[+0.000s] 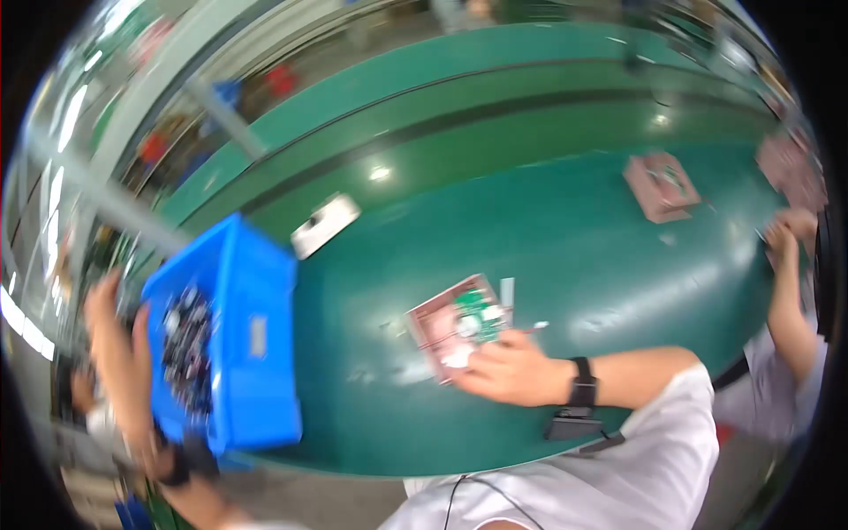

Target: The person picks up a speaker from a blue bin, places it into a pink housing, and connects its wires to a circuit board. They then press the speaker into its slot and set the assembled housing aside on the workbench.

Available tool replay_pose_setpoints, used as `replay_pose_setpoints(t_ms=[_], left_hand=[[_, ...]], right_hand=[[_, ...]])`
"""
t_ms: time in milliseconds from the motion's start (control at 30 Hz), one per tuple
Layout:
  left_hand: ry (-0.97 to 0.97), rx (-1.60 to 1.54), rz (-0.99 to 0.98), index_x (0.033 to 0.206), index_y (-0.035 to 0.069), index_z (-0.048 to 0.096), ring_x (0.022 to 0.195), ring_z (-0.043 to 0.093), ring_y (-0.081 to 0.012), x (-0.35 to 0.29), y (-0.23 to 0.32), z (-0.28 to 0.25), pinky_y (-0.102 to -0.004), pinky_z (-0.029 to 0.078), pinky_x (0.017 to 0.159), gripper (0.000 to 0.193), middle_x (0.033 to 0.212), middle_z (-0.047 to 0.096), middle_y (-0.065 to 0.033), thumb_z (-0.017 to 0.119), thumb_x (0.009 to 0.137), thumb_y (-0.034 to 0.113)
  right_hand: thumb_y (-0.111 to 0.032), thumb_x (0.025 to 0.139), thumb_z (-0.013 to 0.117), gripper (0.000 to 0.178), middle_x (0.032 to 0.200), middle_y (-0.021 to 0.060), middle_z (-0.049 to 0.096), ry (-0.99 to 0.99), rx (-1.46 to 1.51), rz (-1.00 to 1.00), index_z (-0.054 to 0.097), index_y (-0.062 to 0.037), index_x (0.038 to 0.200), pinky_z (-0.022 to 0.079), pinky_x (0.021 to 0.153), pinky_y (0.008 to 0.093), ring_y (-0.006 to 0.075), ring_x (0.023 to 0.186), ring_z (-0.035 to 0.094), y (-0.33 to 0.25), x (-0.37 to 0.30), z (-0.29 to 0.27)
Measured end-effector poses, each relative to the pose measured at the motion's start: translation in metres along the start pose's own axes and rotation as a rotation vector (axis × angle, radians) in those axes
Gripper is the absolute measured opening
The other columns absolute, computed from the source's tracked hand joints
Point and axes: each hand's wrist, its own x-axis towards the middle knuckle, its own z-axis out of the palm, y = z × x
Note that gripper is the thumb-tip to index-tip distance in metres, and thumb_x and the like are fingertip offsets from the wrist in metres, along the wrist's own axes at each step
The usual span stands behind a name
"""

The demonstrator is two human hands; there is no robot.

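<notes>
The right hand rests on the near edge of a pink tray holding a green circuit board, fingers curled onto it, at the middle of the green table. The left hand is raised at the far-left rim of a blue bin full of small dark parts; whether it grips anything I cannot tell (the view is blurred). Judging by this, the board is seated and further fitting seems left. A second pink tray lies far right, near another person's hand.
</notes>
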Motion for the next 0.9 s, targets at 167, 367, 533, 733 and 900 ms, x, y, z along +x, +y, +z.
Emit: replay_pose_setpoints(t_ms=[167, 367, 533, 733, 900], left_hand=[[0.223, -0.257, 0.208, 0.113, 0.001, 0.057, 0.096, 0.059, -0.0315, -0.074, 0.144, -0.014, -0.0404, 0.051, 0.081, 0.03, 0.109, 0.057, -0.0184, 0.065, 0.085, 0.01], [-0.109, -1.027, 0.408, 0.116, -0.001, 0.053, 0.1, 0.058, -0.0339, -0.101, 0.216, 0.07, -0.04, 0.051, 0.084, 0.043, 0.117, 0.055, -0.0178, 0.069, 0.083, 0.021], [0.028, -1.006, 0.498, 0.1, 0.016, 0.057, 0.093, 0.058, -0.0282, -0.046, 0.228, 0.102, -0.0403, 0.045, 0.076, 0.062, 0.101, 0.061, -0.0058, 0.088, 0.051, 0.039], [0.162, -0.434, -0.101, 0.101, 0.0, 0.059, 0.095, 0.058, -0.036, 0.007, 0.132, 0.251, -0.0406, 0.047, 0.083, 0.022, 0.1, 0.061, -0.0165, 0.064, 0.08, 0.005], [-0.147, -0.017, -0.272, 0.102, 0.003, 0.06, 0.093, 0.061, -0.0383, -0.005, 0.067, 0.33, -0.0458, 0.052, 0.074, 0.022, 0.095, 0.063, -0.0195, 0.053, 0.082, 0.003]], right_hand=[[-0.026, 0.083, 0.06, 0.05, 0.102, 0.0034, 0.054, 0.171, 0.204, 0.026, 0.049, -0.0098, 0.129, 0.037, 0.074, 0.0339, 0.017, 0.083, 0.051, -0.013, 0.006, 0.012], [-0.037, 0.088, 0.063, 0.068, 0.126, 0.0156, 0.046, 0.158, 1.196, 0.26, 0.032, -0.0021, 0.138, 0.041, 0.095, 0.0403, 0.0313, 0.109, 0.05, -0.037, 0.013, -0.026], [-0.018, 0.085, 0.069, 0.061, 0.122, 0.0159, 0.048, 0.127, 1.352, 0.677, 0.036, -0.0015, 0.134, 0.04, 0.097, 0.0372, 0.0279, 0.113, 0.049, -0.019, 0.012, -0.026], [-0.018, 0.081, 0.073, 0.058, 0.109, 0.0143, 0.054, 0.107, 0.984, 0.27, 0.041, -0.0051, 0.128, 0.047, 0.082, 0.038, 0.0295, 0.096, 0.057, -0.03, 0.002, -0.001], [-0.022, 0.085, 0.068, 0.05, 0.108, 0.0156, 0.053, -0.032, 0.973, 0.091, 0.044, -0.0045, 0.125, 0.051, 0.072, 0.037, 0.0301, 0.089, 0.058, -0.032, -0.004, -0.004]])
